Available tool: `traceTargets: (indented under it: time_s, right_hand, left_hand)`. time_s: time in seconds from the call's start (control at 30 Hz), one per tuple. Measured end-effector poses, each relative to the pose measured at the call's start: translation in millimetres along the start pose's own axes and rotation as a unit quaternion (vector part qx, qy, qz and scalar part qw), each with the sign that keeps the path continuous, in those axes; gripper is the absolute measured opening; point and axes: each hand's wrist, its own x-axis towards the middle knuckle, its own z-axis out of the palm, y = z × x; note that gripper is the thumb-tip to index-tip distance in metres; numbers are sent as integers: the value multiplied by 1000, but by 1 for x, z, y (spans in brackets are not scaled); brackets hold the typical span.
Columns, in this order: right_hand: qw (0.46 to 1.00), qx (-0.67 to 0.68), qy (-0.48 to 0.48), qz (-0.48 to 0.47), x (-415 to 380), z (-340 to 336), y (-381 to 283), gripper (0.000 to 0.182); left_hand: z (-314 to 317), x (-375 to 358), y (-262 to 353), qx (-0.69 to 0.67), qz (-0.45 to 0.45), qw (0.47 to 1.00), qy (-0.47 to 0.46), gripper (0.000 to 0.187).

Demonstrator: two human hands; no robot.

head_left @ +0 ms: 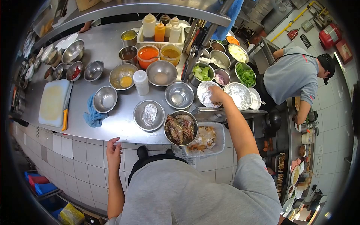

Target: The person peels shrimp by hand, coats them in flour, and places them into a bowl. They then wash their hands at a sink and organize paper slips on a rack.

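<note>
While the left hand (114,153) hangs half-open, the right hand (216,94) touches white powder (203,92), its grip unclear.

Cool-white, fairly even light brightens the scene, laying soft shadows on the steel table (125,123) and small glints inside the steel mixing bowl (179,91); fisheye distortion bows the overhead shelf (168,8), black vignetting rounds the corners, and detail, crisp mid-frame, smears toward the far left margin
</note>
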Motion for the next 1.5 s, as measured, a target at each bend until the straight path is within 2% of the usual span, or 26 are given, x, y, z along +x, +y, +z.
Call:
traceTargets:
  time_s: [0.13, 0.27, 0.4, 0.47, 0.53, 0.67, 0.73, 0.77, 0.8, 0.87, 0.9, 1.0, 1.07, 1.13, 1.17, 1.27, 1.33, 1.4, 1.47, 1.5]
  right_hand:
    - [999, 15, -6, 48, 4, 4, -7, 57]
    - [986, 133, 86, 54, 14, 23, 9, 63]
    - [992, 98, 58, 54, 4, 4, -9, 63]
    - [971, 199, 116, 60, -1, 0, -12, 67]
    - [951, 265, 143, 69, -1, -6, -11, 62]
    - [959, 180, 203, 80, -18, -35, -26, 54]
    - [953, 95, 283, 59, -26, -37, -35, 51]
    - [957, 76, 275, 50, -27, -28, -35, 59]
    - [957, 76, 276, 51, -29, -23, -42, 59]
    - [989, 42, 127, 71, -29, -10, -62, 69]
    - [994, 31, 92, 46, -28, -6, -69, 78]
    - [995, 25, 59, 70, -23, -12, -75, 81]
    - [994, 19, 70, 88, -29, -23, -73, 81]
    - [978, 46, 148, 140, -35, -37, -67, 78]
    - [978, 45, 148, 139, -40, -43, -63, 78]
    - [935, 145, 305, 111, -56, -56, -44, 59]
    - [917, 204, 314, 137, -61, -72, -42, 56]
    - [893, 248, 366, 79, -61, -76, -45, 55]
    - [873, 378, 303, 63, -75, -103, -95, 53]
    - [860, 428, 275, 51, -68, -96, -105, 54]
  left_hand:
    - [5, 4, -2, 1, 6, 1000, 4, 26]
    - [5, 2, 10, -6, 6, 1000, 3, 25]
    - [2, 4, 4, -19, 0, 1000, -3, 25]
    - [2, 5, 0, -26, 12, 1000, 0, 26]
    - [2, 5, 0, -31, 21, 999, 5, 26]
    - [-1, 8, 3, -29, 26, 999, 7, 25]
    - [-3, 9, 4, -31, 39, 999, 15, 24]
    - [-4, 10, 3, -31, 39, 999, 14, 24]
    - [-4, 11, 2, -30, 42, 999, 10, 24]
    - [-2, 13, 3, -30, 45, 999, 4, 24]
    - [0, 14, 4, -31, 47, 998, -2, 24]
    - [4, 14, 10, -31, 50, 998, -11, 23]
    - [2, 14, 12, -32, 53, 998, -16, 23]
    - [1, 15, 10, -39, 45, 998, -13, 23]
    - [-1, 15, 8, -41, 45, 998, -12, 23]
    - [-6, 14, 3, -43, 46, 998, -13, 25]
    - [-9, 16, -2, -50, 38, 998, -22, 24]
    - [-10, 19, -2, -45, 38, 998, -22, 23]
    - [-12, 21, 1, -35, 33, 999, -14, 23]
    - [-11, 24, 3, -35, 38, 998, -21, 22]
